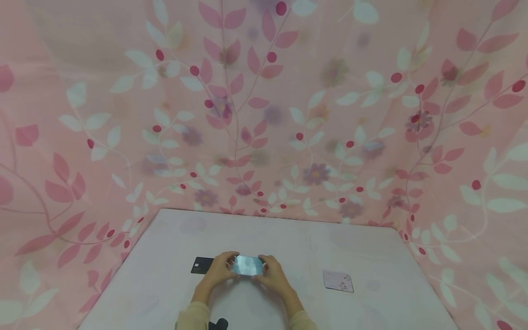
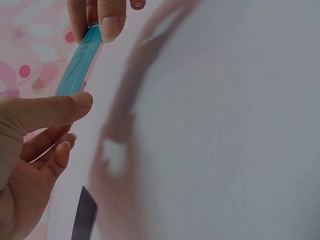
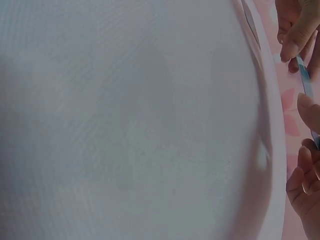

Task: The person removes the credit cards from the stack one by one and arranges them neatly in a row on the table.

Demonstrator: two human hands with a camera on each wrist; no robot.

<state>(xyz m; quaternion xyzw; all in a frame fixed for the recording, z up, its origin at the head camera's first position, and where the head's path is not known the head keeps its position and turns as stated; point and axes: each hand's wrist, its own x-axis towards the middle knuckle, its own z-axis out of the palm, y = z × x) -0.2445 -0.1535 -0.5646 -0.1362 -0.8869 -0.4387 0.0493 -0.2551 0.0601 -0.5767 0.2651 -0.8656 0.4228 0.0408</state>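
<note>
A light blue card (image 1: 247,266) is held up above the white table by both hands, one at each short end. My left hand (image 1: 222,269) pinches its left end between thumb and fingers; in the left wrist view the thumb of the left hand (image 2: 37,135) presses on the card (image 2: 79,67). My right hand (image 1: 272,275) pinches the opposite end, and the right hand (image 3: 307,185) shows at the right edge of the right wrist view. Faint print marks the card's face, too blurred to read.
A black card with a chip (image 1: 200,265) lies on the table (image 1: 288,238) behind the left hand, partly covered by it. A pale pink patterned card (image 1: 338,280) lies to the right. Floral pink cloth (image 1: 264,137) surrounds the table's back and sides.
</note>
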